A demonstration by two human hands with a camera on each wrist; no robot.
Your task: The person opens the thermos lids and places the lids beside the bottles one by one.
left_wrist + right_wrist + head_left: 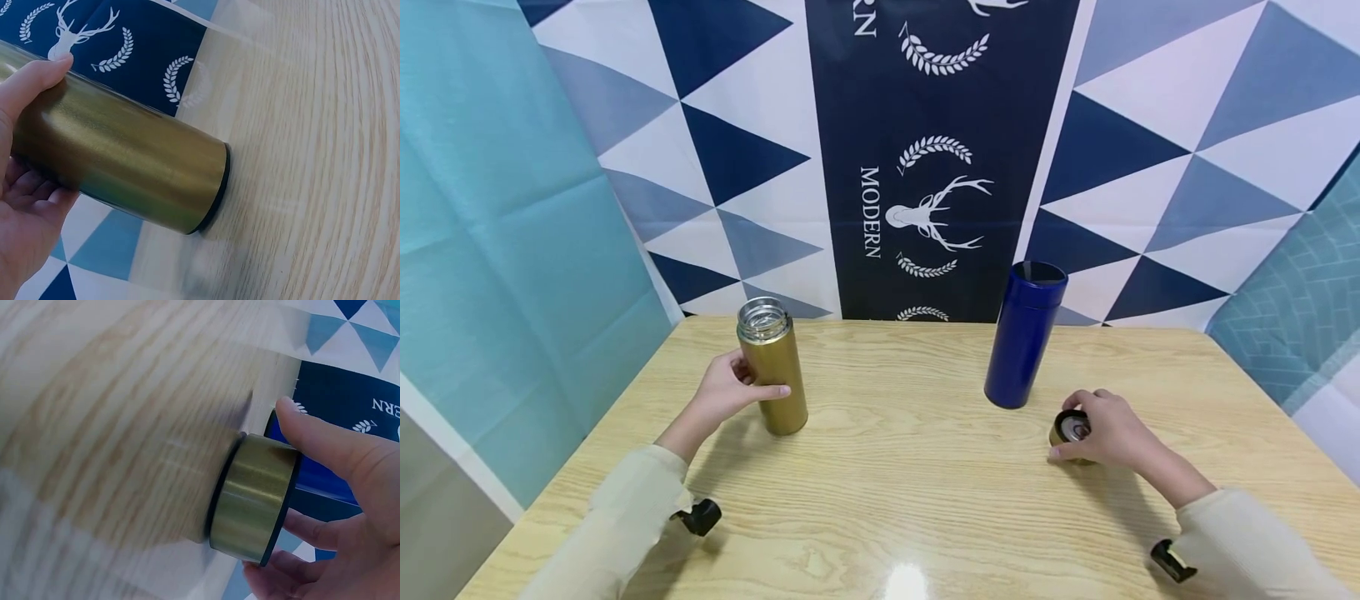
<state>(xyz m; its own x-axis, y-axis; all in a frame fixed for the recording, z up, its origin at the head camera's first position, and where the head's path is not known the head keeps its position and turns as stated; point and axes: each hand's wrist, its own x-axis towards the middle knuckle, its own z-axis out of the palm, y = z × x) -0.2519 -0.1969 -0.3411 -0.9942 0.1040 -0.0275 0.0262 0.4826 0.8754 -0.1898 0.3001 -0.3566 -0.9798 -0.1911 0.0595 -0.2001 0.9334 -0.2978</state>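
My left hand grips a gold thermos bottle round its side, with the thumb across the front. Its lid is off, showing a steel threaded neck at the top. The black-edged base of the bottle is right at the wooden table in the left wrist view. At the right, my right hand has thumb and fingers about a short gold lid with dark rims. From the head view the lid's silvery inside faces up, and it sits low at the tabletop.
A tall blue cylinder with an open, dark top stands behind the lid, toward the back of the wooden table. Behind the table's far edge hangs a patterned cloth. Light blue cloth hangs along the left side.
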